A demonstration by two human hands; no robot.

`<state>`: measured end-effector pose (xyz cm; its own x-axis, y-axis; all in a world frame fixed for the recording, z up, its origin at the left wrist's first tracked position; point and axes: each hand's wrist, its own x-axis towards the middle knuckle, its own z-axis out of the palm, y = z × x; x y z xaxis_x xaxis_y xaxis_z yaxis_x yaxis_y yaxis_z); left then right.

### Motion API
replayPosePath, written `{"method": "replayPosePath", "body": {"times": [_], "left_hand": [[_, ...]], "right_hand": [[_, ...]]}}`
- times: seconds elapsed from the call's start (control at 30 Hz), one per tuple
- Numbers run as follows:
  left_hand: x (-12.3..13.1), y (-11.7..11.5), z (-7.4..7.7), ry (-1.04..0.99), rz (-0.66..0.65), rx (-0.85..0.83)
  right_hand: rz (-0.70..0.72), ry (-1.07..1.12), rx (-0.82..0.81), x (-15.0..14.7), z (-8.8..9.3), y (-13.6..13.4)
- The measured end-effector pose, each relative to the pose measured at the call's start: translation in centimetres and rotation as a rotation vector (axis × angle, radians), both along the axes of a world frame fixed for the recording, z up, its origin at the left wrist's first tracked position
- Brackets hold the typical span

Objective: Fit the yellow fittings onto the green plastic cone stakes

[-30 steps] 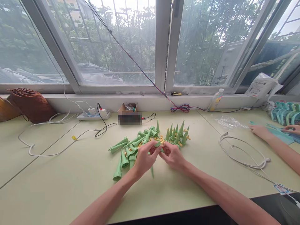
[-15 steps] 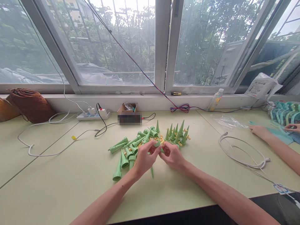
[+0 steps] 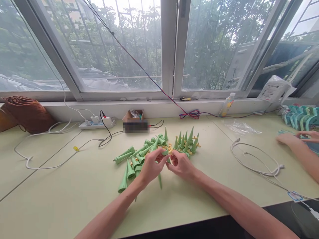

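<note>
My left hand [image 3: 152, 167] is closed around a green plastic plant watering spike [image 3: 165, 152], its wide, open end showing above the thumb. Beside it, my right hand [image 3: 183, 165] is pinched shut at a small yellow valve [image 3: 170, 151] by the spike; the fingers hide most of the contact. Loose green spikes [image 3: 124, 181] lie in a pile left of and behind my left hand, with yellow pieces among them. Behind my right hand, several spikes [image 3: 190, 135] stand point up, some with yellow valves sticking out of their sides.
A co-worker's hands [image 3: 290, 141] are at the right by teal hangers [image 3: 302, 116]. A white cable [image 3: 256, 169] lies coiled on the table, near a clear plastic bag [image 3: 243, 127]. At the back are a power strip [image 3: 97, 124], a small box [image 3: 134, 115] and a bottle [image 3: 227, 105].
The view has shifted slightly. My two hands stay together with the spike between them. The co-worker's hand at the right has moved closer to their other hand.
</note>
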<state>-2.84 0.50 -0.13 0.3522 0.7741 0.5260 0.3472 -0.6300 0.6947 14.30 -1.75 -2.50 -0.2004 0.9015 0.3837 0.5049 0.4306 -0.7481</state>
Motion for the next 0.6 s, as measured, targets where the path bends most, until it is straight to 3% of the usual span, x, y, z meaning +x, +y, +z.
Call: {"method": "replayPosePath", "body": {"times": [0.6], "left_hand": [[-0.28,-0.1,0.21,0.184,-0.023,0.188]], "right_hand": [[-0.067,-0.057,0.048,-0.03,0.09,-0.05]]}}
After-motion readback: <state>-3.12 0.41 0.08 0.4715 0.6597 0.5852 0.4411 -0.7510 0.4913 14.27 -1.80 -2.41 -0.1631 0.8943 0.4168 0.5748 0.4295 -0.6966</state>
